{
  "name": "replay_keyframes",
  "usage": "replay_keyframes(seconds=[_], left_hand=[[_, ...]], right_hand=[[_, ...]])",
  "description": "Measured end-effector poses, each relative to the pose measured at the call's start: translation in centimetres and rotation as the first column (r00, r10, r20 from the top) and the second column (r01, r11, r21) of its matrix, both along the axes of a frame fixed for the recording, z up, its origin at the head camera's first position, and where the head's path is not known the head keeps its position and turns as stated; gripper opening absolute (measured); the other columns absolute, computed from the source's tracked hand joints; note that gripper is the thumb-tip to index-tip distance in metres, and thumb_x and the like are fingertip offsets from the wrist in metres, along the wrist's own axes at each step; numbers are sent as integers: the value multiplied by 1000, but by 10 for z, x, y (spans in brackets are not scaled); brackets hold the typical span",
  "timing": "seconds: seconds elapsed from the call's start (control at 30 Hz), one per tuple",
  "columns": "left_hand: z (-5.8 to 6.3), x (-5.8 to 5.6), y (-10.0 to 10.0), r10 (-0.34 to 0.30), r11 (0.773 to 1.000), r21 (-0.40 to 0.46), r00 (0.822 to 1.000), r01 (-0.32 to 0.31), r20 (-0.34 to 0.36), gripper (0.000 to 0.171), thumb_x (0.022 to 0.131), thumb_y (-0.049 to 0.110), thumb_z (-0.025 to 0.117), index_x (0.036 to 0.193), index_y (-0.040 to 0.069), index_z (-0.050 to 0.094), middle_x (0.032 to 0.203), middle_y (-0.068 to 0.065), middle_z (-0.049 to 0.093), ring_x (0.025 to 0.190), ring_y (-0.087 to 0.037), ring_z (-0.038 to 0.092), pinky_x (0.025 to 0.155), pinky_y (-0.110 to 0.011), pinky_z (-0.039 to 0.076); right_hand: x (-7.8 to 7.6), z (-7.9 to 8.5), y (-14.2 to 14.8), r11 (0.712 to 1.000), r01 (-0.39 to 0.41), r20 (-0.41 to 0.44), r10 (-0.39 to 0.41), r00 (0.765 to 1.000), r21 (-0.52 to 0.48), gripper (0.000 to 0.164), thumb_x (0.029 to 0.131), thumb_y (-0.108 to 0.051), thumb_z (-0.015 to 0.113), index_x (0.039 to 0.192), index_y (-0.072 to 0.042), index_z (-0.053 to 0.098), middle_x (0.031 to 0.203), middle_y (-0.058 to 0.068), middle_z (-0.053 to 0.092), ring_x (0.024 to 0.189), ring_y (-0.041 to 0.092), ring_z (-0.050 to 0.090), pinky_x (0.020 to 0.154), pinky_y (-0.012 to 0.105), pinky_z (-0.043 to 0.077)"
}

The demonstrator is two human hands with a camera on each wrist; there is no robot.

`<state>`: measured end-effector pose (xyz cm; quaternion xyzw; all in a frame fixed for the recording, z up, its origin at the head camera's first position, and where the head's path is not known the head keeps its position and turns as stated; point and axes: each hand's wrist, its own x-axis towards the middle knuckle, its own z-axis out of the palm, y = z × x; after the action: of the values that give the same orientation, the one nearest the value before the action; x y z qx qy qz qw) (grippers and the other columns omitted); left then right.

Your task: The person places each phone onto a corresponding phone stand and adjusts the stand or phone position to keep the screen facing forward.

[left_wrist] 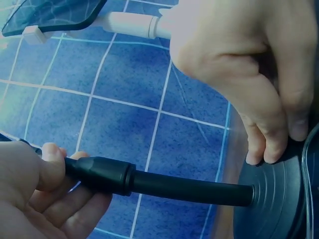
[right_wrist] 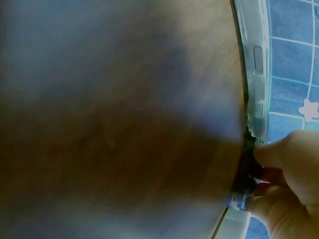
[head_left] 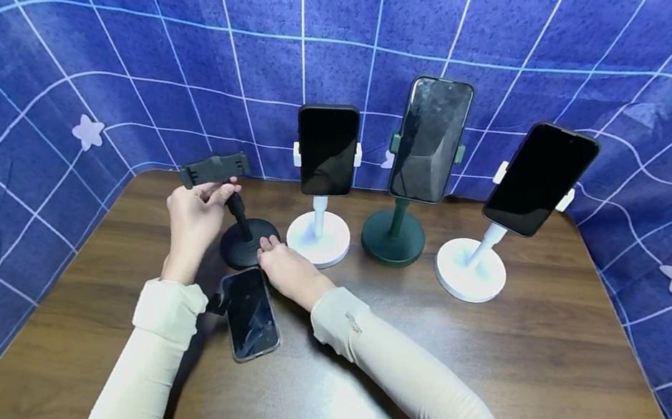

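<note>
A black phone stand [head_left: 231,246] with a round base stands at the left of the table, its phone holder [head_left: 216,168] without a phone. My left hand [head_left: 196,218] grips its stem just below the holder; in the left wrist view the thumb and fingers wrap the thick collar [left_wrist: 107,175]. Down at the base [left_wrist: 269,199], my right hand [head_left: 294,272] pinches the edge with curled fingers. A loose smartphone [head_left: 255,317] in a clear case lies on the table in front of the base, dark screen up, between my forearms.
To the right stand a white stand [head_left: 329,252], a dark green stand [head_left: 392,247] and another white stand [head_left: 462,279], each holding a dark-screened phone. Behind and beside the wooden table [head_left: 480,376] hangs a blue grid-patterned cloth [head_left: 158,45].
</note>
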<state>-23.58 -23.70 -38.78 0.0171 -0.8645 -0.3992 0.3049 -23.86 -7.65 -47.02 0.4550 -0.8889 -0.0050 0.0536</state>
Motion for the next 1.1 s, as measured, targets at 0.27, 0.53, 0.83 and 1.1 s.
replay_keyframes(seconds=[0.27,0.53,0.83,1.1], left_hand=[[3,9,4,-35,998,57,998,33,46,17,91,23,70,99,9,77,93,-5,76,94,-6,66,80,-17,49],[10,17,5,-72,996,-59,997,74,38,13,91,16,69,100,8,75,93,-8,76,94,-18,68,82,-40,46],[7,22,2,-78,996,-32,993,81,85,18,94,23,66,103,10,75,95,-4,76,89,-12,67,77,-26,43],[5,22,3,-75,997,-21,994,77,84,20,95,25,64,105,11,75,97,-5,76,88,-8,66,79,-27,44]], right_hand=[[5,-2,8,999,-15,25,16,1000,-48,30,102,-6,45,127,-4,62,137,17,55,124,28,53,97,32,48],[12,2,13,997,-33,41,36,999,-67,30,99,-14,54,125,-3,63,135,18,57,122,29,54,99,33,47],[16,3,15,994,-31,61,38,997,-102,31,98,-16,53,124,-1,62,136,20,56,124,31,52,103,35,44],[17,-3,16,989,-9,54,17,998,-150,33,98,-17,54,125,-1,62,137,20,54,125,31,51,103,37,44]])
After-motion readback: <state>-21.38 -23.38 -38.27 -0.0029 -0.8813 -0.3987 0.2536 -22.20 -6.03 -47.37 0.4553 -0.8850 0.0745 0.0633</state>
